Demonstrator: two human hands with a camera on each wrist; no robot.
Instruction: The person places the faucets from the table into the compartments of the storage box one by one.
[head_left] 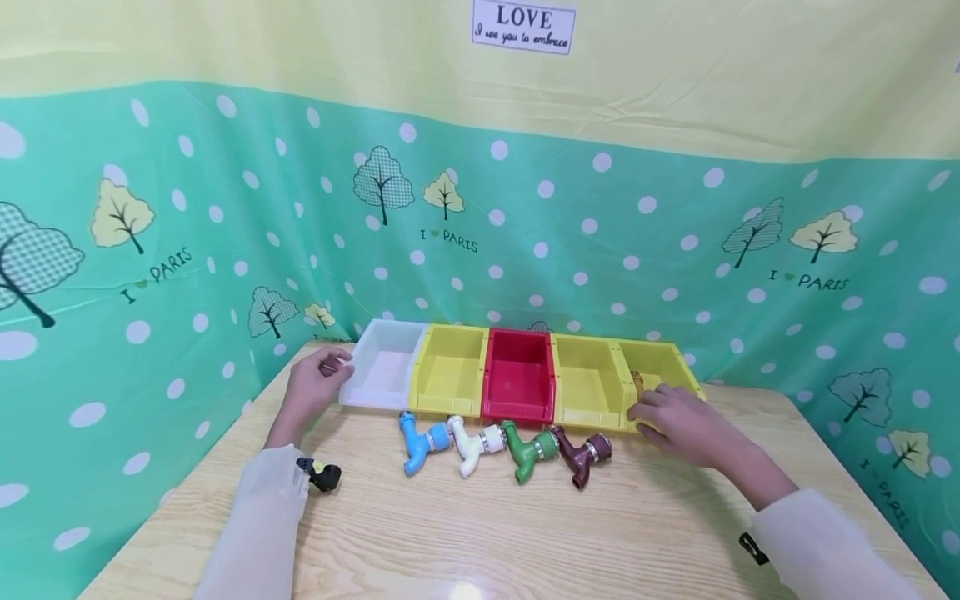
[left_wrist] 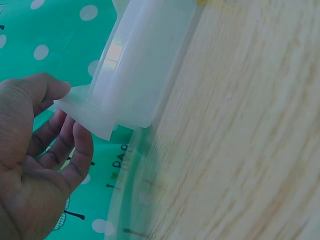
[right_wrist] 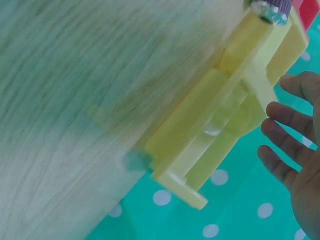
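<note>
My left hand (head_left: 311, 387) pinches the side rim of the translucent white bin (left_wrist: 142, 65), thumb on top and fingers curled beneath. My right hand (head_left: 686, 423) hangs over the front of the rightmost yellow bin (right_wrist: 200, 130). In the right wrist view its fingers are loosely bent, with nothing between them. Just past its fingertips, a small orange-brown piece (head_left: 637, 382) shows by the divider in that bin, partly hidden by the hand. In front of the bins lie a blue tap (head_left: 422, 442), a white tap (head_left: 474, 443), a green tap (head_left: 528, 452) and a maroon tap (head_left: 580, 455).
Between the outer bins stand a yellow bin (head_left: 450, 375), a red bin (head_left: 519, 379) and another yellow bin (head_left: 590, 385), side by side along the back of the wooden table (head_left: 450, 542). A green dotted curtain (head_left: 540, 208) hangs close behind and at both sides.
</note>
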